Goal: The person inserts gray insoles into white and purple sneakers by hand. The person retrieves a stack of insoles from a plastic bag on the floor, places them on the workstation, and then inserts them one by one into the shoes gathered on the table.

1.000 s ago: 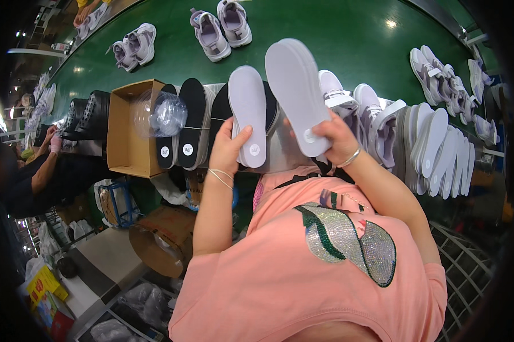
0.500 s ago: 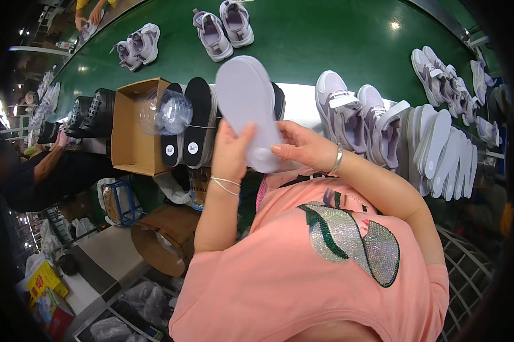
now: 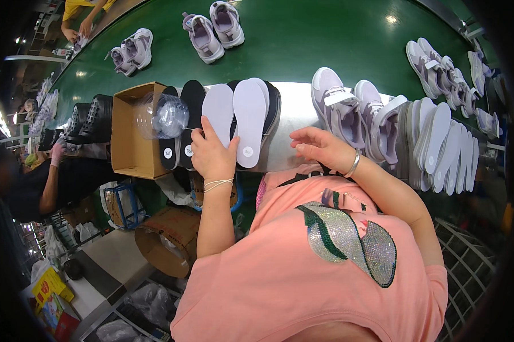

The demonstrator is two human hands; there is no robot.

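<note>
Two light lilac insoles lie side by side on top of black insoles on the metal-topped edge of the bench. My left hand (image 3: 214, 157) rests over the lower part of the left pale insole (image 3: 217, 105), index finger stretched along it and thumb reaching toward the right pale insole (image 3: 250, 117). A second pale layer peeks out behind the right one. Black insoles (image 3: 193, 105) with round white stickers show to the left. My right hand (image 3: 321, 148) hovers apart, fingers loosely curved and separated, holding nothing. Nearest to it stands a lilac sneaker (image 3: 331, 94).
A cardboard box (image 3: 132, 142) holding clear plastic shells (image 3: 168, 117) stands left, beside black boots (image 3: 97, 117). Another sneaker (image 3: 376, 117) and a row of grey insoles (image 3: 436, 137) are at right. More sneakers sit on the green belt (image 3: 302, 34). Co-workers' arms show at left.
The pale insoles, held up in both hands before, now lie spread side by side on the black ones. My right hand has let go and drawn back rightward; my left has moved left.
</note>
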